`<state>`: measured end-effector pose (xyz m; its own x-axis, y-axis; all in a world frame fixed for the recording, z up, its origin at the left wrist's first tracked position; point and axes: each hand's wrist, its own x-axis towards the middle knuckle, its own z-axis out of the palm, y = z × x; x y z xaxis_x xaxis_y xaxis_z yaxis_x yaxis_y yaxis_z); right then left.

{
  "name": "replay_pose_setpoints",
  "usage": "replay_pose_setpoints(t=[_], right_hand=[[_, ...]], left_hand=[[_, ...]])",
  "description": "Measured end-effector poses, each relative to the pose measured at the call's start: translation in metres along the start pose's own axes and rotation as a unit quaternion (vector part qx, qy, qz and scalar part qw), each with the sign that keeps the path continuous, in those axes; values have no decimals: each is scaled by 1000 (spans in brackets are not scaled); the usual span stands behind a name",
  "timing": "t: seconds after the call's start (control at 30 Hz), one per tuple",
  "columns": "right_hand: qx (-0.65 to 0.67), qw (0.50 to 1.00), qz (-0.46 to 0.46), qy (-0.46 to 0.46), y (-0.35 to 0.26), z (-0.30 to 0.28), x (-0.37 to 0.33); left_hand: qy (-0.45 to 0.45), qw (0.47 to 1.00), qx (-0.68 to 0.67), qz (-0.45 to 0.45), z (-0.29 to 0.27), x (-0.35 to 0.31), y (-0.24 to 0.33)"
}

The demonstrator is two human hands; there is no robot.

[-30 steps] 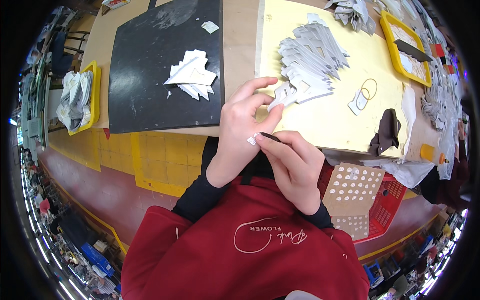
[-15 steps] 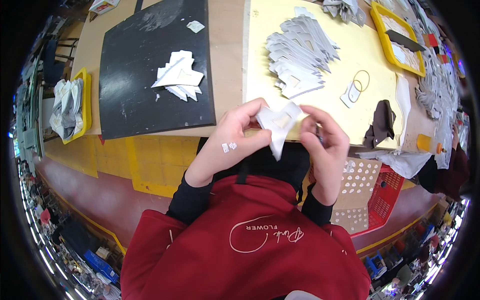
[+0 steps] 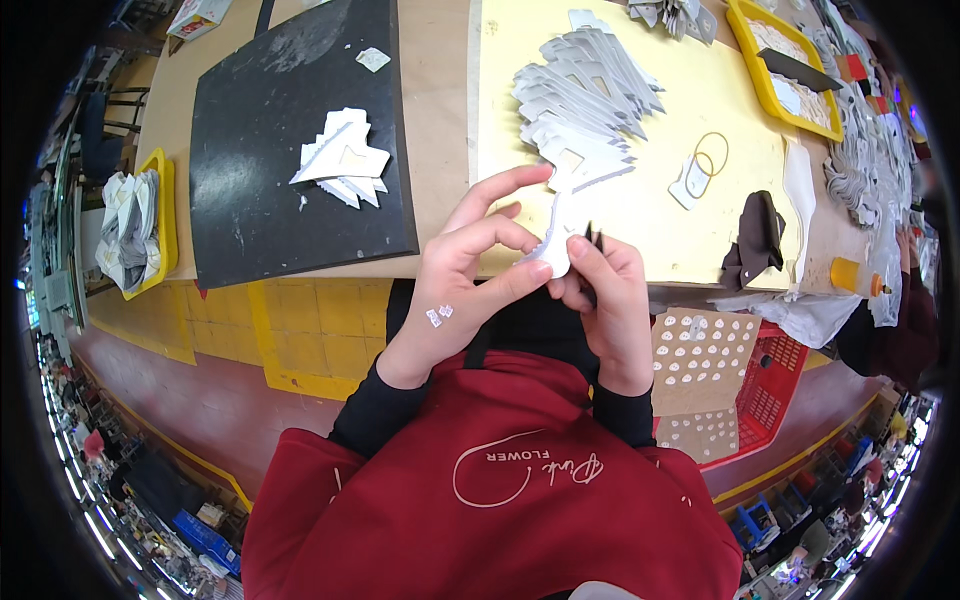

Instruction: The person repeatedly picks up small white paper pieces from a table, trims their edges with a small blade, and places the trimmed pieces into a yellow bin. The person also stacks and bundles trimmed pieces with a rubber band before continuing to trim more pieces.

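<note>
Just over the table's near edge I hold a white cut piece, with a grey jagged edge along its left side. My left hand pinches its lower end between thumb and fingers, the index finger stretched out above. On the piece's right side lies the thumb of my right hand. A small dark pointed tool sticks up from that hand; its lower part is hidden by the fingers. Right beyond my hands, a fanned stack of grey-white cut pieces rests on the yellow sheet.
On the left, a black mat carries a small pile of cut pieces. Yellow trays stand at far left and far right. Rubber bands, dark brown scraps and an orange bottle lie rightward. A red basket stands below.
The piece has been turned from facing me broadly to nearly edge-on. My right hand has moved left to meet it, and the left index finger has lifted off.
</note>
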<state>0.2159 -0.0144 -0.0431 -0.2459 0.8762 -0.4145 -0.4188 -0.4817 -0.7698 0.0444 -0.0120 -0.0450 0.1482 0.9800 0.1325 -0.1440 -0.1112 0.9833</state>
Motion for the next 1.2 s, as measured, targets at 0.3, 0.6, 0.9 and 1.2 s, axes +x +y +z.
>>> replay_pose_setpoints(t=[0.3,0.6,0.9,1.2], right_hand=[[-314,908,-238,145,3,12,-2],[-432,844,-316,42,0,15,-11],[-404,854,-327,38,2,16,-12],[-402,850,-338,28,2,16,-12]], left_hand=[[19,999,19,-30,-10,-3,-5],[38,999,2,-21,-8,-5,-2],[41,999,17,-1,-8,-7,-1],[49,997,63,18,-8,-8,0]])
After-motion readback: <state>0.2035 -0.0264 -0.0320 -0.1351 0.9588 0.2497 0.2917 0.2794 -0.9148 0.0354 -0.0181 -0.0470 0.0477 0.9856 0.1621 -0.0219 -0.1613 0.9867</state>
